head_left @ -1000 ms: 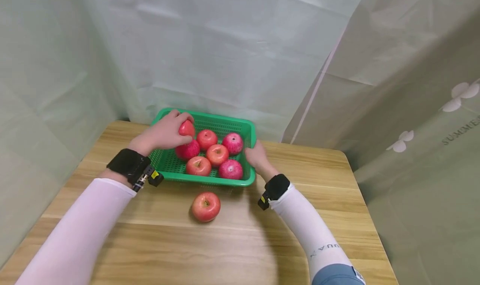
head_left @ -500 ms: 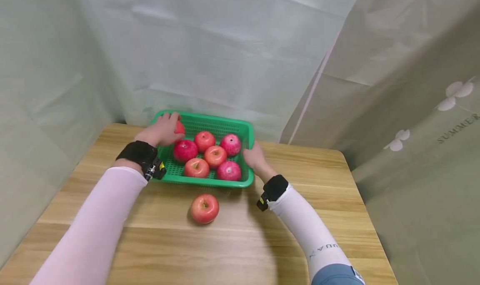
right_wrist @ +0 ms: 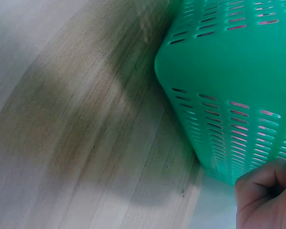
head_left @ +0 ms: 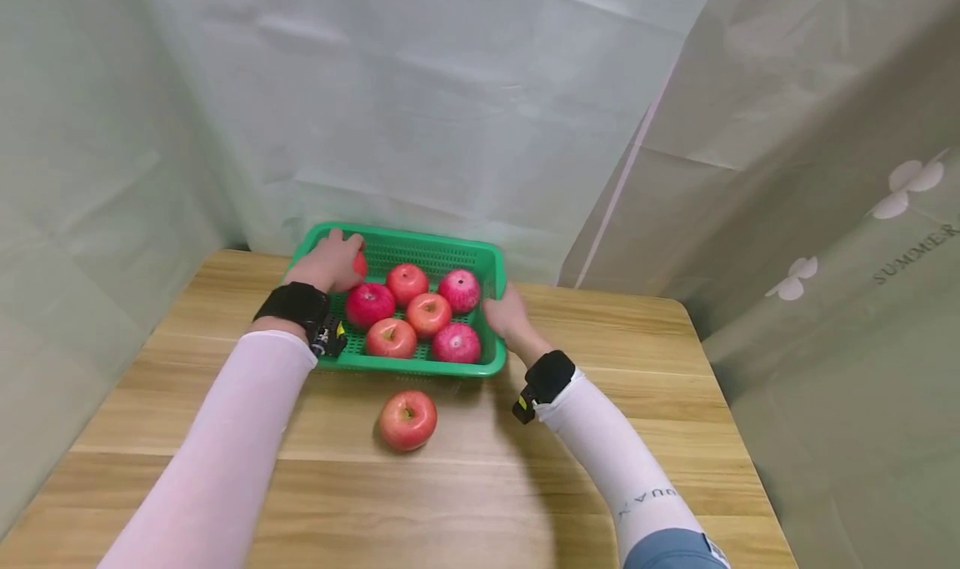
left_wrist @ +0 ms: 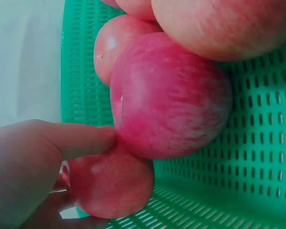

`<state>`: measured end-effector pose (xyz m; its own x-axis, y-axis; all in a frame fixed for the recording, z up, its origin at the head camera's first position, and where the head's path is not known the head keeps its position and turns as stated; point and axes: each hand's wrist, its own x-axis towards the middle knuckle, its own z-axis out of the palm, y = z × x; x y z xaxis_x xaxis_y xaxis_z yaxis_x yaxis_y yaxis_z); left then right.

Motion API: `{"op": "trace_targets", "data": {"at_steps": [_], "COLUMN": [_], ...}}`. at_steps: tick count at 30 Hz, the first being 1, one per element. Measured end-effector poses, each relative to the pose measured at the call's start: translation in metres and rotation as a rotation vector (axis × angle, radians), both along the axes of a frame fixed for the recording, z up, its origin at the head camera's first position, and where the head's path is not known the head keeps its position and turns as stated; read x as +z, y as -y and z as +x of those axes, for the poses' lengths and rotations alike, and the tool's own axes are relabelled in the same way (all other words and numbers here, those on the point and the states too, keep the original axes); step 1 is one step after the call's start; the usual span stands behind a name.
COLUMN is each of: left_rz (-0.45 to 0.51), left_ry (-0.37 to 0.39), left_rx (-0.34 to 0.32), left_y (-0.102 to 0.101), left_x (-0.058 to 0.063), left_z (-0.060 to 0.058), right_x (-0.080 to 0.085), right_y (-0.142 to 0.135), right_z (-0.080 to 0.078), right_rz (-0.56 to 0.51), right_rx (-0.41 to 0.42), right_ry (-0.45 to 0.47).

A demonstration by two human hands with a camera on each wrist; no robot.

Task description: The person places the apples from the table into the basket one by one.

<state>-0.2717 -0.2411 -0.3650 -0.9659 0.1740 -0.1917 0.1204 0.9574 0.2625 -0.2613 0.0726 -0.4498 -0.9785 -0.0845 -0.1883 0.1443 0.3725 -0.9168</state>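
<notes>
In the head view, a green plastic basket (head_left: 405, 367) with slotted walls holds several red apples. Its back left corner is where my left hand (head_left: 332, 262) grips a red apple (left_wrist: 112, 183), mostly hidden from above by the fingers. Seen from the left wrist, the thumb lies along the top of that apple, which sits against a darker magenta apple (left_wrist: 169, 98). My right hand (head_left: 512, 315) holds the basket's right rim, its thumb at the inner side. In the right wrist view only part of this hand shows, by the basket wall (right_wrist: 219, 124).
One red apple (head_left: 408, 420) sits on the wooden table (head_left: 420, 511) in front of the basket. Pale hanging sheets (head_left: 420, 119) enclose the table at the back and sides, close behind the basket.
My left hand has carried its apple leftward from above the magenta apple and down into the basket's back left corner. The right hand keeps its hold on the rim.
</notes>
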Motion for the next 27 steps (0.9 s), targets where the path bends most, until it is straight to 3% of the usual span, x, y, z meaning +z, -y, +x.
{"op": "trace_targets", "data": {"at_steps": [6, 14, 27], "left_rz": [0.02, 0.035, 0.072], "left_ry": [0.019, 0.075, 0.132], "left_rx": [0.014, 0.062, 0.082], "left_y": [-0.004, 0.004, 0.001], "left_x": [-0.002, -0.017, -0.026], "left_z": [-0.002, -0.008, -0.009], "right_x": [0.002, 0.0, 0.0], "right_y": [-0.001, 0.001, -0.001], "right_z": [0.001, 0.001, 0.0], "right_rz": [0.008, -0.01, -0.001], "right_rx": [-0.005, -0.008, -0.019], "right_ry": [0.001, 0.001, -0.005]}}
